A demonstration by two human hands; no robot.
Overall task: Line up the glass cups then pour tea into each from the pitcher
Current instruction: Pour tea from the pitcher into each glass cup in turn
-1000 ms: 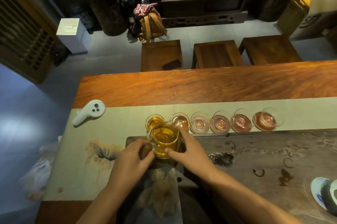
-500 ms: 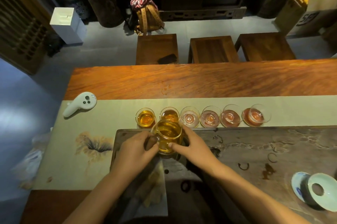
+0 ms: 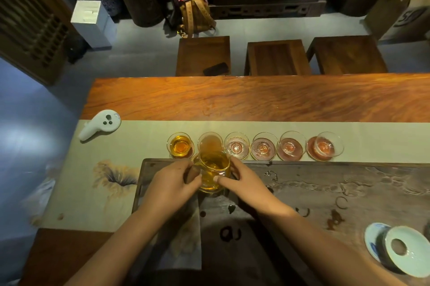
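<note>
Both hands are holding the glass pitcher [image 3: 213, 172] over the near edge of the dark tea tray [image 3: 325, 183] on the desk [image 3: 232, 99], spout tipping toward the second cup [image 3: 210, 143] in a row of six glass cups. Left hand [image 3: 172, 183] is gripping the handle side, its grip clenched around what looks like a dark handle; right hand [image 3: 242, 178] is bracing the opposite wall, thumb and fingertips pressing the glass. First cup [image 3: 181, 146] is looking full of amber tea; the four cups to the right, starting from third cup [image 3: 236, 146], are looking empty, sitting on reddish coasters on the pale runner [image 3: 144, 136]. Pitcher is roughly half full, so likely fairly heavy and sloshing; thin rigid glass, fragile, probably slick and maybe hot at the wall. Handle is the best hold, with light support low on the body. Cups are small, light and easily tipped, so the spout should be staying clear of the rims.
</note>
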